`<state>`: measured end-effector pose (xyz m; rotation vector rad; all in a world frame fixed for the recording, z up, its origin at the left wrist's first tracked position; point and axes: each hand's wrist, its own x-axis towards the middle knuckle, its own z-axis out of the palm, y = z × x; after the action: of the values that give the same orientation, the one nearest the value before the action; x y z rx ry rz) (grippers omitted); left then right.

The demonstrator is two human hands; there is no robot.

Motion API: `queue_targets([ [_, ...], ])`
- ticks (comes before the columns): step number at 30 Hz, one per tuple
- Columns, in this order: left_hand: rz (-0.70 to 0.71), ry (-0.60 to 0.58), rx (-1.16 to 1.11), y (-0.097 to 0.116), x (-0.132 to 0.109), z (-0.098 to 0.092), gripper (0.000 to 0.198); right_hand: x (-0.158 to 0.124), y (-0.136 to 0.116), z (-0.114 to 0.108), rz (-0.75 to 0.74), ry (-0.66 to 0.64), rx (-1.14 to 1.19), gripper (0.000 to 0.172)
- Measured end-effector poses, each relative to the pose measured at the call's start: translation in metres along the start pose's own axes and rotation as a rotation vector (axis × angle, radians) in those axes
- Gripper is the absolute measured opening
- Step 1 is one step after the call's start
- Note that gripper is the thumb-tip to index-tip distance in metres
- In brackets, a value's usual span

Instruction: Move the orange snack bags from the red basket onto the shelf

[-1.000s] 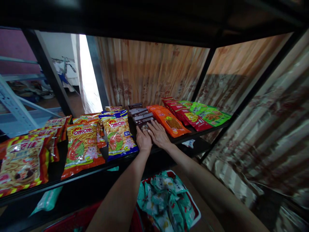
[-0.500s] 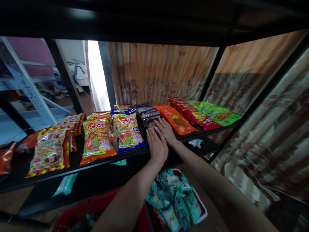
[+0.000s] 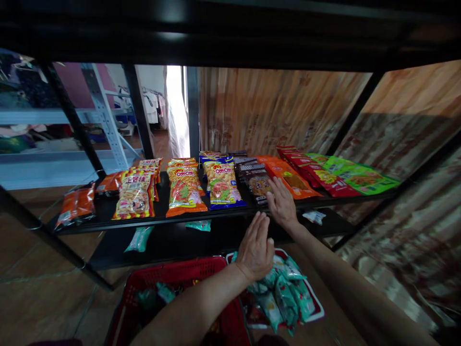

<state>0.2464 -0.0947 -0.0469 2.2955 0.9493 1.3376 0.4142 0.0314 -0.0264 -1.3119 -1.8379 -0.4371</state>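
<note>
My right hand (image 3: pixel 283 202) is at the front edge of the black shelf, its fingers stretched out at the right side of a dark brown snack bag (image 3: pixel 258 185); whether it touches the bag I cannot tell. Lower and to the left, my left hand (image 3: pixel 255 247) hovers in front of the shelf with straight fingers, holding nothing. Left of the brown bags lie blue-edged snack bags (image 3: pixel 224 185) and orange-edged ones (image 3: pixel 184 190). To the right are orange packets (image 3: pixel 288 178), red packets (image 3: pixel 326 180) and green packets (image 3: pixel 360 174).
Yellow-and-red bags (image 3: pixel 134 194) and an orange packet (image 3: pixel 76 205) lie at the shelf's left. Below, a red basket (image 3: pixel 144 276) and a white-rimmed basket (image 3: pixel 319 312) of green packets stand on the floor. Green packets (image 3: pixel 139 239) and a pale packet (image 3: pixel 314 217) lie on the lower shelf (image 3: pixel 223 242).
My left hand has drawn back and down, away from the brown bag. My right hand has shifted to that bag's right side. The view has swung left, showing more of the shelf.
</note>
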Motion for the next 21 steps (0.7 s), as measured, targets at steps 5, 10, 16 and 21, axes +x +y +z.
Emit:
queue_targets([
  [5,-0.07,0.014,0.078,-0.017,-0.061,-0.047,0.048,-0.022,-0.062,-0.018,-0.03,0.049,0.078,0.047],
  [10,-0.316,0.001,0.185,-0.038,-0.127,-0.103,0.046,-0.057,-0.141,-0.019,-0.18,-0.085,0.212,0.043],
  [16,-0.51,-0.029,0.291,-0.057,-0.182,-0.174,0.046,-0.104,-0.23,0.005,-0.176,-0.249,0.359,0.039],
  [21,-0.699,-0.09,0.336,-0.072,-0.213,-0.217,0.043,-0.145,-0.289,0.045,-0.082,-0.421,0.478,0.04],
])
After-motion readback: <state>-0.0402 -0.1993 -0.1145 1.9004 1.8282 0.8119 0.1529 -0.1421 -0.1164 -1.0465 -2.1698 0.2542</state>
